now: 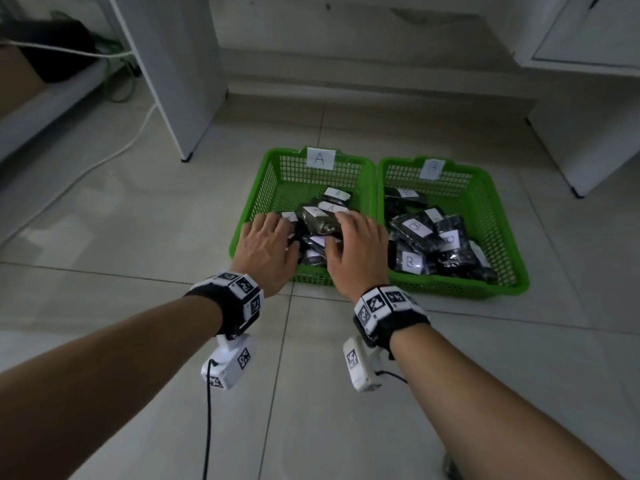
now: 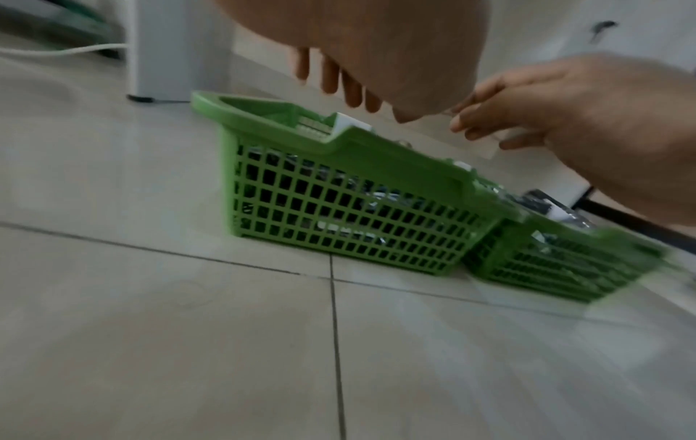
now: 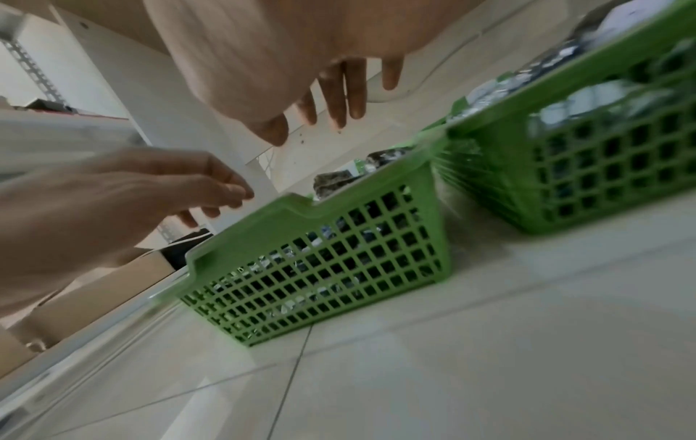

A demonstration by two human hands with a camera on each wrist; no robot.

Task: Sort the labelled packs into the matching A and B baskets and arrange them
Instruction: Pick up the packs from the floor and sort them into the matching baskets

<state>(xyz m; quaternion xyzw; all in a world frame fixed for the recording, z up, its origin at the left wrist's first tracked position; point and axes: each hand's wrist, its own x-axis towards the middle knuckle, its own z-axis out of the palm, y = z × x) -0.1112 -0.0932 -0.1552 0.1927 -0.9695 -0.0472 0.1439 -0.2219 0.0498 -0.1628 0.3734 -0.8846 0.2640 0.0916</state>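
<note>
Two green mesh baskets stand side by side on the tiled floor. Basket A [image 1: 268,174] on the left holds several dark packs with white A labels [image 1: 337,194]. Basket B [image 1: 502,209] on the right holds several dark packs with B labels [image 1: 414,226]. My left hand [image 1: 272,233] and right hand [image 1: 353,233] hover palm down over the near half of basket A, fingers spread and holding nothing. In the left wrist view my left hand's fingers [image 2: 331,80] hang straight above basket A's rim [image 2: 339,148]. The right wrist view shows my right hand's fingers [image 3: 339,101] straight above basket A [image 3: 301,217], and basket B [image 3: 565,154].
A white furniture leg [image 1: 180,81] stands behind basket A to the left. A white cable [image 1: 104,157] trails across the floor at the left. A white cabinet [image 1: 588,133] rises at the right. Open tiled floor [image 1: 311,393] lies in front of the baskets.
</note>
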